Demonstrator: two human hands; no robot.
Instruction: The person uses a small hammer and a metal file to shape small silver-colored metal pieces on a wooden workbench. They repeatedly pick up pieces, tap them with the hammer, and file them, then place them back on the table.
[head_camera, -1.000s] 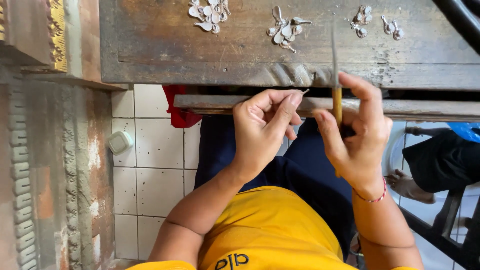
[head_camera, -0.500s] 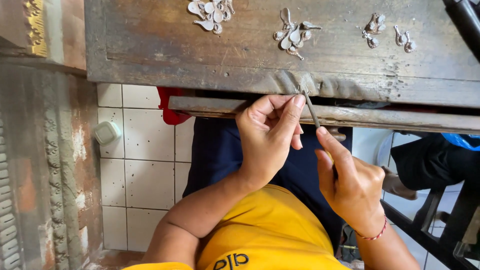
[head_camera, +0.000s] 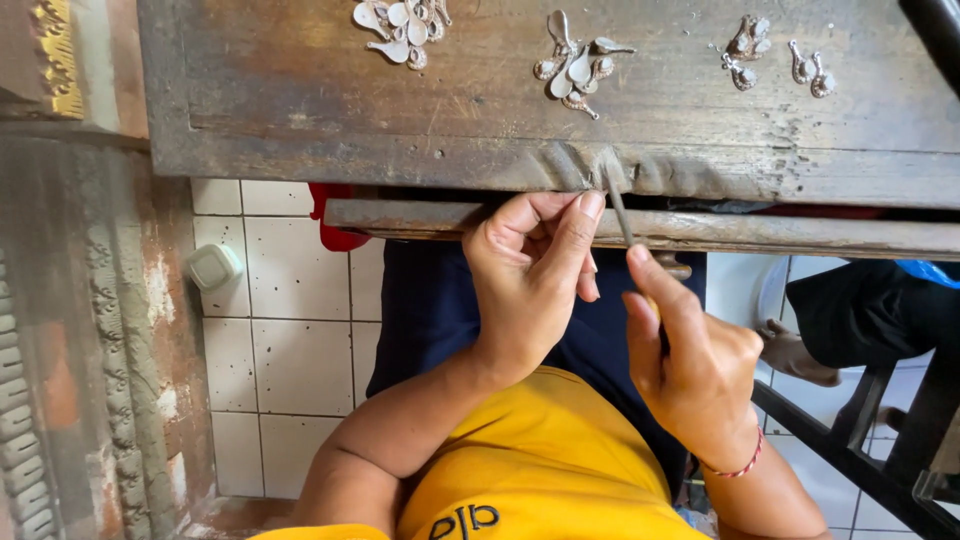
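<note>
We see two hands at work at the near edge of a worn wooden desk (head_camera: 300, 80). The left hand (head_camera: 535, 270) is curled, its fingers (head_camera: 580, 225) pressed together against the thumb as if pinching something small at the desk's edge; what they pinch is hidden from us. The right hand (head_camera: 690, 350) grips one slim metal file (head_camera: 620, 210), fingers closed on its handle with the forefinger laid along it, and the tip of the file rests in a worn notch on the edge of the desk, just beside the left fingertips. On the desk top we count four separate clusters of small silver pieces: one cluster at the far left (head_camera: 405, 20), one in the middle (head_camera: 575, 65), one smaller cluster (head_camera: 742, 50) to the right, and one pair (head_camera: 810, 70) further right. We cannot count the single pieces within the two bigger clusters with certainty. Below the desk one wooden rail (head_camera: 400, 215) runs across, and one white tiled floor (head_camera: 280, 340) shows beneath. One red thread bracelet (head_camera: 738, 467) circles the right wrist. One bare foot (head_camera: 795, 350) of another person rests on the floor at the right.
</note>
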